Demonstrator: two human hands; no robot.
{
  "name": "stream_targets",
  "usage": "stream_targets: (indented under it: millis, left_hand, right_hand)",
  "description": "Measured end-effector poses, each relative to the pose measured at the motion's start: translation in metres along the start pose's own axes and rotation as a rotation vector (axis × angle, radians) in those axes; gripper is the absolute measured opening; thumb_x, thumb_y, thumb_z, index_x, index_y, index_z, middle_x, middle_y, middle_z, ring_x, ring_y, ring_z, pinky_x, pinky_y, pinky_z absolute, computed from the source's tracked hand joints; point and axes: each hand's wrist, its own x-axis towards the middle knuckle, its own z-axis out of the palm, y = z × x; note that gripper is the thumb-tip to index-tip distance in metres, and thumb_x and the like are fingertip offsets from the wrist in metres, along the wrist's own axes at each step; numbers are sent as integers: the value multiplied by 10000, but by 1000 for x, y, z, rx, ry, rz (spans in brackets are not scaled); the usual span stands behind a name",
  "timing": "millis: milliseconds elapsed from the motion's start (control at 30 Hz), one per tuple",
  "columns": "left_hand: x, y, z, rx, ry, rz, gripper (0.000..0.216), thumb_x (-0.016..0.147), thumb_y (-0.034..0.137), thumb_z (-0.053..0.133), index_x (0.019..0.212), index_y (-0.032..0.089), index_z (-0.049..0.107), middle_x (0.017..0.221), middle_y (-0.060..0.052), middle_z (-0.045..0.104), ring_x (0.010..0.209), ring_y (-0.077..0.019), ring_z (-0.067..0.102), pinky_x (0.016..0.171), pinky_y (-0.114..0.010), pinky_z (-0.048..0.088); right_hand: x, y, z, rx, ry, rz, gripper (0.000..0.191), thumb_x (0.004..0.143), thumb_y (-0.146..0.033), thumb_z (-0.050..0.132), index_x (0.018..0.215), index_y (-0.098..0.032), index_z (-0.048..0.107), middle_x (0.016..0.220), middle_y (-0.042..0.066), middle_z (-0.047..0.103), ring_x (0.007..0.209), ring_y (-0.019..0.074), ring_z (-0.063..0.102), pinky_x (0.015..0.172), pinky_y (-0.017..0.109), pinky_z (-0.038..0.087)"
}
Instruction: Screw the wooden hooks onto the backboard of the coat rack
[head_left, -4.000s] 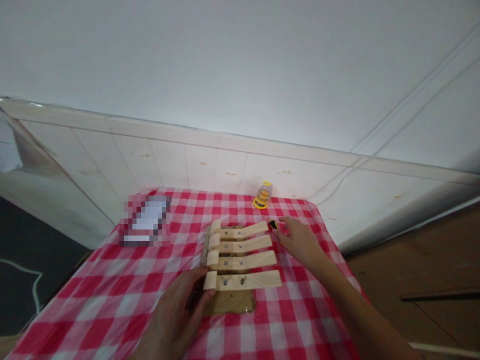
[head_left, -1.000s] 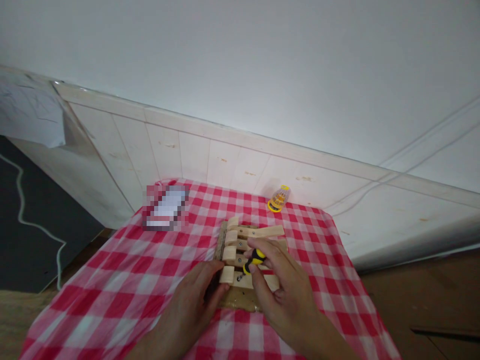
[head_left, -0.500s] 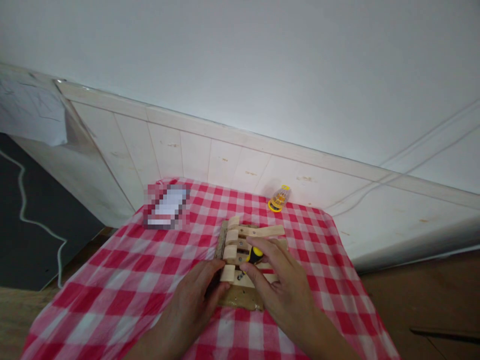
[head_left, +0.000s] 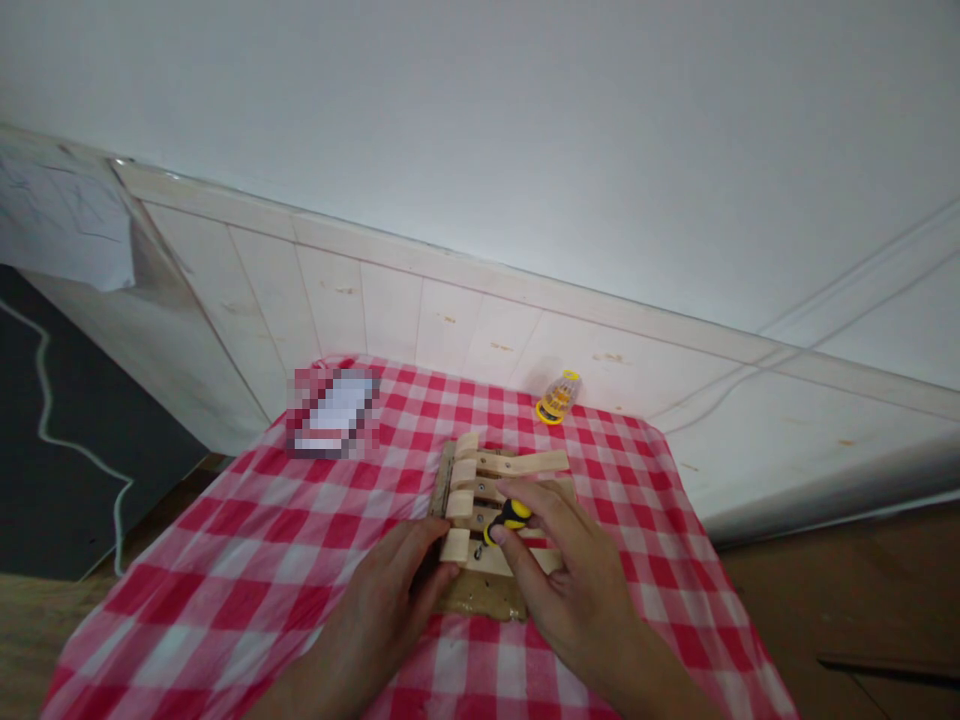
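I see right hand [head_left: 574,590] pinching stubby yellow-black screwdriver [head_left: 510,518] | left hand [head_left: 386,605] unclenched, on slatted wooden board [head_left: 525,463] at 9 o'clock

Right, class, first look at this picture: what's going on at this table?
A person is working on a wooden board with four slats fixed across it, lying on a red checked cloth. The left hand rests on the board's left edge. The right hand holds a small yellow-and-black screwdriver, its tip down on the nearest slat. A small yellow case sits by the wall.
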Motion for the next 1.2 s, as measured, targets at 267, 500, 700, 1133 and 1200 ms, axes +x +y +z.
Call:
stream_targets:
  millis: [267, 500, 700, 1133, 1200]
  left_hand:
    - [1, 1, 0, 4, 2, -3, 268, 971, 255, 580, 1238, 275, 577, 1039, -41, 757, 886, -205, 749, 767, -311, 626]
    - [1, 1, -1, -3, -10, -10, 267, 971, 272, 599, 1236, 281, 572, 1054, -40, 760, 915, -211, 754, 774, -316, 627]
    - [-1, 1, -1, -14, -10, -25, 261, 978, 266, 582, 1239, 275, 576, 1072, -52, 762, 927, -214, 756, 784, -321, 625]
    - [0, 2, -2, -27, -21, -30, 258, 976, 260, 581, 1233, 272, 584, 1065, -54, 758, 920, -213, 752, 780, -318, 625]
    - [0, 3, -3, -24, -29, -36, 257, 981, 264, 575, 1237, 271, 580, 1073, -59, 758, 929, -215, 753, 787, -321, 625]
  right_hand:
    - [-3, -3, 0, -16, -12, -7, 381, 974, -162, 586, 1334, -282, 559, 1242, 69, 702, 1167, 215, 676, 1010, 352, 574]
    - [-2, -3, -1, -39, 19, 27, 383, 968, -159, 578, 1336, -264, 568, 1193, 64, 745, 1087, 209, 727, 955, 337, 606]
    - [-1, -1, 2, -28, 20, -18, 388, 993, -169, 588, 1367, -272, 568, 1194, 68, 744, 1068, 204, 730, 932, 331, 613]
    - [-2, 0, 1, -7, -49, 32, 439, 991, -155, 541, 1413, -275, 537, 1364, 90, 677, 1259, 243, 653, 1049, 428, 572]
    - [-2, 1, 2, -2, -52, 43, 432, 993, -157, 554, 1406, -283, 540, 1344, 80, 693, 1234, 236, 670, 1032, 412, 579]
